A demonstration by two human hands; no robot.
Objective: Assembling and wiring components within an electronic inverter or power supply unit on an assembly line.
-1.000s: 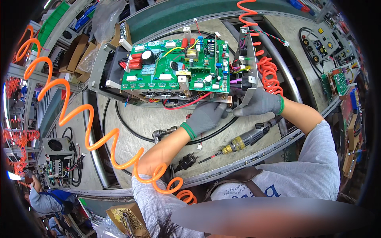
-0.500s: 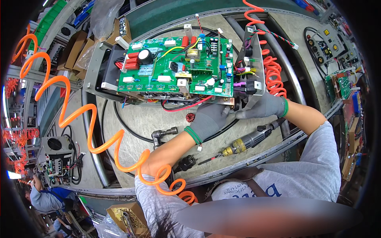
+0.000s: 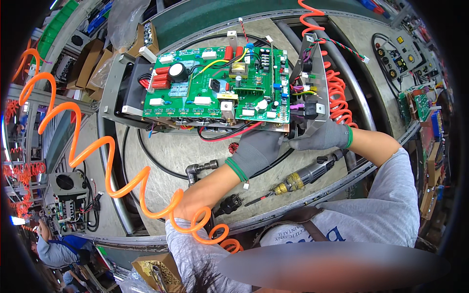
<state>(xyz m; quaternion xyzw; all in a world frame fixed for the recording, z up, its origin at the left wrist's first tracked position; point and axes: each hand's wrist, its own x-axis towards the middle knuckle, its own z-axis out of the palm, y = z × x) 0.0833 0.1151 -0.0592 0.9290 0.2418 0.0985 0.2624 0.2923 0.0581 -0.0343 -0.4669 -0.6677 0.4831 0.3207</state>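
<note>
An open machine chassis with a green circuit board (image 3: pixel 195 88) lies before me, a fan housing (image 3: pixel 129 90) at its left end. At its right end stands a metal end panel (image 3: pixel 320 73) with sockets and coloured wires. My right hand (image 3: pixel 325 136), in a grey glove with a green cuff, is closed around the panel's lower corner, thumb pointing left. My left hand (image 3: pixel 256 152), gloved alike, is bent in under the chassis's near right edge. Its fingertips are mostly hidden there, and what they pinch I cannot make out. Red and black wires (image 3: pixel 229 134) loop out above the left wrist.
A power screwdriver (image 3: pixel 298 180) lies near the bench edge, beside a black plug (image 3: pixel 229 202) and an angled air tool (image 3: pixel 198 171). An orange coiled hose (image 3: pixel 110 161) crosses over my left forearm. Another chassis (image 3: pixel 68 195) stands left, near a co-worker (image 3: pixel 61 249).
The orange hose on the left has swung and sagged lower. The chassis has shifted very slightly. Both hands stay almost where they were at the panel's lower corner.
</note>
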